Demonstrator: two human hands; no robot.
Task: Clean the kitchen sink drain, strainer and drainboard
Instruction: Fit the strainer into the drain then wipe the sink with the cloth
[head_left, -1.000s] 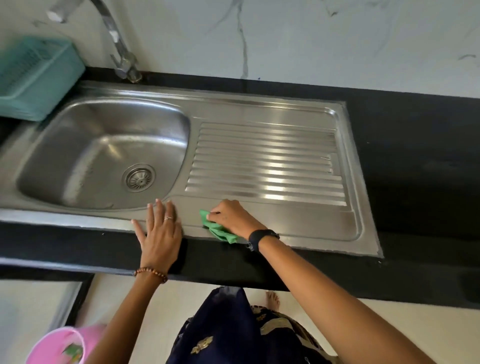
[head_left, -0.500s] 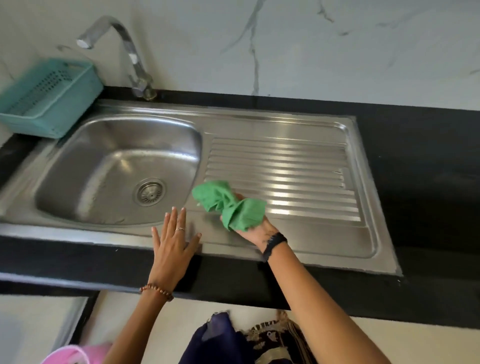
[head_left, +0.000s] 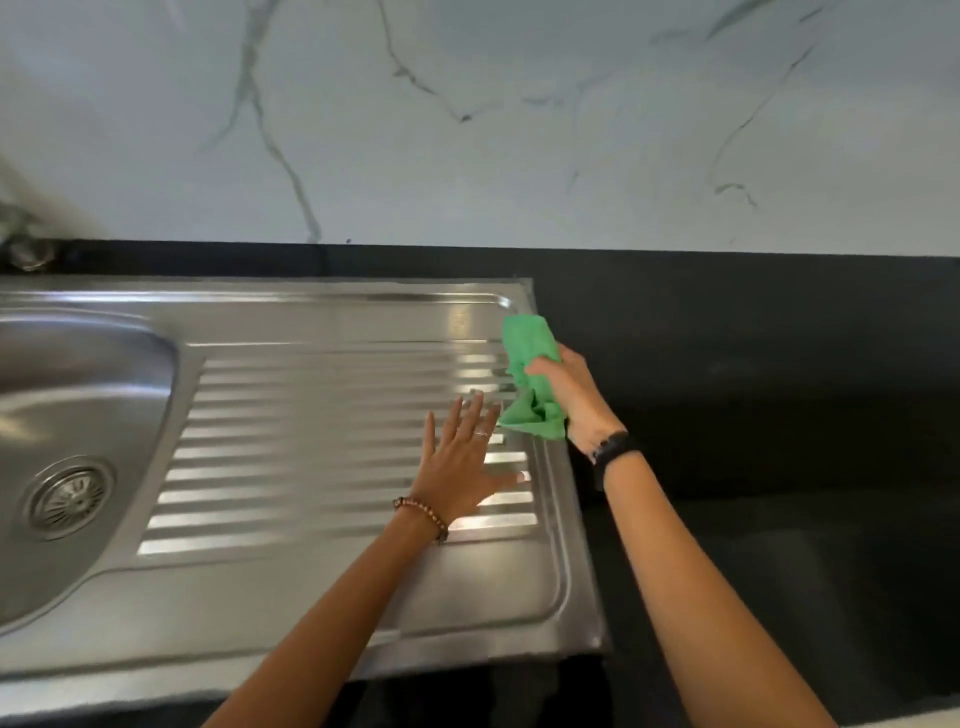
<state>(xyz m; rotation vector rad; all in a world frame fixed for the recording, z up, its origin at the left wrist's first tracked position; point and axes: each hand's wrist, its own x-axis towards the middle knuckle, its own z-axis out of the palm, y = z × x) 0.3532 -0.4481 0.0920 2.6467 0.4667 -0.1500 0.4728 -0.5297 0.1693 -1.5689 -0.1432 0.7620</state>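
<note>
Both hands are over the drainboard (head_left: 322, 447): we see the left hand (head_left: 462, 467) spread flat, while the right hand (head_left: 576, 400) clutches a green cloth (head_left: 530, 384) at the drainboard's right edge.

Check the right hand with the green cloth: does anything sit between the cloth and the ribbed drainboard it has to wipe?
Nothing loose lies on the drainboard. The right hand grips the green cloth at the board's far right edge. Only the left hand, open with fingers spread over the ribs just left of the cloth, lies in the way of a leftward wipe.
</note>
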